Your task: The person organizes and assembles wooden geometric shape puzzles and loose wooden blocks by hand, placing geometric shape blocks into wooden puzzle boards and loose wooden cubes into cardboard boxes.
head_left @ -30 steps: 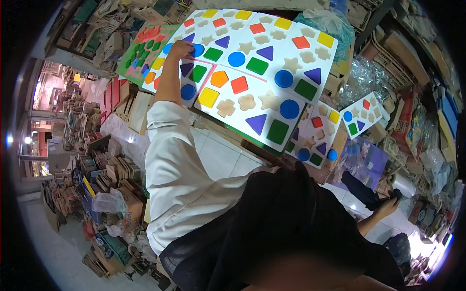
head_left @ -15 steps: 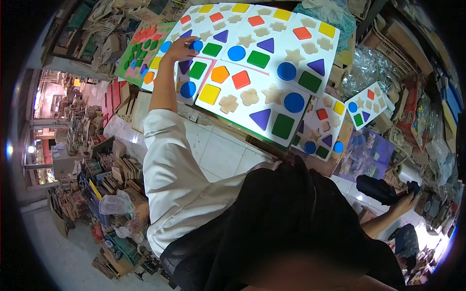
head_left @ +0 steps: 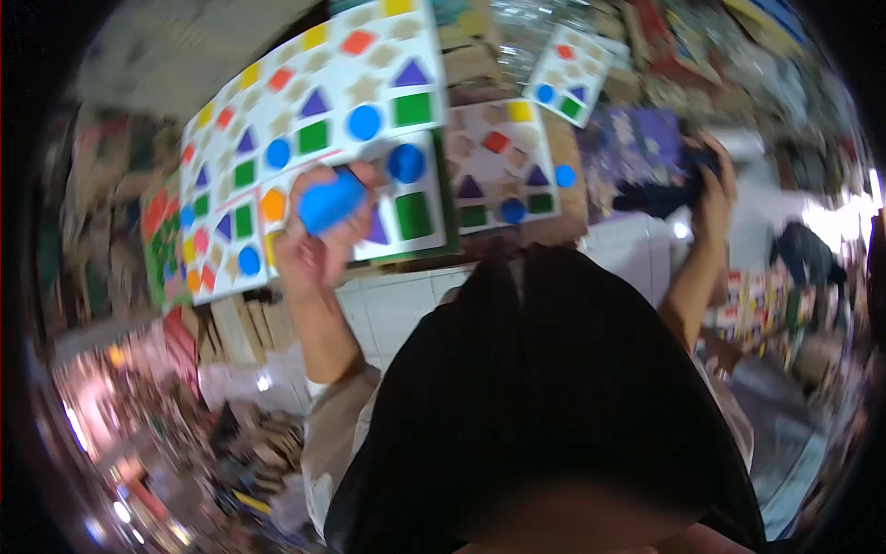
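Note:
My left hand [head_left: 323,226] is raised over the front of the white shape boards [head_left: 332,102], its fingers round a blue piece [head_left: 330,201]. The boards carry blue circles, green rectangles, purple triangles, red and yellow pieces, and bare wooden shapes. At the right, my right hand [head_left: 715,189] grips a dark cloth [head_left: 660,192] beside a purple printed sheet [head_left: 637,138]. Motion blur softens both hands. Between them is a smaller white board [head_left: 544,171], with a loose blue circle [head_left: 565,175] at its right edge.
A small white board [head_left: 586,69] is at the upper right near clear plastic wrap [head_left: 544,28]. A green board with red and green pieces [head_left: 161,240] is at the far left. Piled wooden pieces [head_left: 263,452] lie at lower left.
The view has turned. My left hand has come back from the far boards toward me, now with a blue piece raised in it. My right hand and the dark cloth have moved up beside the purple sheet.

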Available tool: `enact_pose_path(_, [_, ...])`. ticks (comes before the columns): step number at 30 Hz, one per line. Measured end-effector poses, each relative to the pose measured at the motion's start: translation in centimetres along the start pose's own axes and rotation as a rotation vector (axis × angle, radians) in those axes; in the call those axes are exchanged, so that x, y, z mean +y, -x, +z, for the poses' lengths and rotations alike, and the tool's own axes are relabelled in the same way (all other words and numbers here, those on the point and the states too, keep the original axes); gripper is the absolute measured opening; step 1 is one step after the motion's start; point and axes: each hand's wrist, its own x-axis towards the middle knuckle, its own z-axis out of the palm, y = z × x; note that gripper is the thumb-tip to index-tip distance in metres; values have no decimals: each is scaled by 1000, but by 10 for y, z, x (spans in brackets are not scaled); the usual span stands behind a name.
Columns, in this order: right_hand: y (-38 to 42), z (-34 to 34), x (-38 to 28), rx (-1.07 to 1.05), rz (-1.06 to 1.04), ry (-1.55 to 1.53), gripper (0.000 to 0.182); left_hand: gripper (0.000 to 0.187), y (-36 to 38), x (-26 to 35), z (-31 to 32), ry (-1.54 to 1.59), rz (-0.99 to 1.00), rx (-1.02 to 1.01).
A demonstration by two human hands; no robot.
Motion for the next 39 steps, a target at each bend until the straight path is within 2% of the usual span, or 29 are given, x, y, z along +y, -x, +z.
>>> enact_pose_path(1, [-4,-3,11,-11,-180,182,32,50,2,-23,14,135,-110,-146])
enact_pose_path(2, [2,6,8,-4,-4,-35,29,45,1,-43,40,219,-189,-147])
enact_pose_path(3, [1,6,19,-14,-58,-21,27,45,-1,-64,52,265,-302,-176])
enact_pose_path(4, [8,13,19,-59,64,-161,27,43,-2,-84,67,311,-354,-190])
enact_pose_path(6, [15,20,29,-79,166,-284,22,38,-9,-115,88,328,-358,-256])
enact_pose_path(8, [26,34,19,-76,212,-401,21,30,-17,-135,101,388,-524,-246])
enact_pose_path(9, [28,36,19,-82,280,-431,24,30,-21,-142,108,387,-536,-261])
enact_pose_path(10, [31,38,20,-92,349,-463,26,27,-23,-148,115,335,-535,-187])
enact_pose_path(12, [37,44,23,-78,388,-551,28,23,-30,-160,123,279,-538,-119])
enact_pose_path(14, [42,49,29,-68,426,-638,30,22,-39,-177,125,-108,-462,10])
enact_pose_path(15, [42,51,33,-89,453,-574,30,22,-44,-193,121,-169,-278,-64])
enact_pose_path(16, [43,55,33,-111,479,-510,31,22,-48,-198,125,-171,-280,-71])
enact_pose_path(18, [46,60,30,-22,434,-436,24,21,-54,-204,134,-680,39,-149])
enact_pose_path(19, [45,59,33,-69,264,-306,22,13,-60,-206,135,-719,39,-173])
enact_pose_path(20, [43,57,35,-115,95,-176,22,13,-65,-205,134,-722,39,-178])
enact_pose_path(21, [40,51,31,-107,-16,-38,19,10,-70,-204,134,-637,34,-160])
enact_pose_path(22, [34,43,29,-105,-16,-42,19,8,-75,-201,134,-553,30,-140])
enact_pose_path(24, [22,26,23,-149,-469,615,18,6,-84,-194,135,-541,38,-135])
enact_pose_path(25, [20,20,13,-252,-335,620,21,7,-90,-190,135,-581,73,-161])
enact_pose_path(26, [14,16,7,-261,-337,612,21,7,-94,-188,134,-622,107,-184])
enact_pose_path(28, [-1,10,0,-400,-408,439,27,5,-103,-187,138,-612,149,-186])
enact_pose_path(30, [-18,8,-6,-473,-432,287,27,6,-107,-186,146,-611,-67,-159])
enact_pose_path(31, [-23,9,-13,-485,-186,-147,26,19,-111,-195,145,-350,-208,-91])
enact_pose_path(32, [-31,10,-16,-482,83,-568,25,32,-117,-203,146,75,-378,9])
enact_pose_path(34, [-53,7,-7,-433,111,-724,29,37,-127,-206,154,175,-365,79])
enact_pose_path(35, [-65,3,0,-491,75,-637,30,37,-131,-209,158,130,-306,122])
enact_pose_path(37, [-78,6,2,-510,-109,-169,31,28,-144,-213,173,107,-264,291])
enact_pose_path(38, [-78,10,1,-456,-260,209,33,24,-151,-217,176,100,-220,353])
enact_pose_path(39, [-82,13,15,-461,-654,405,35,21,-159,-223,174,129,-183,379])
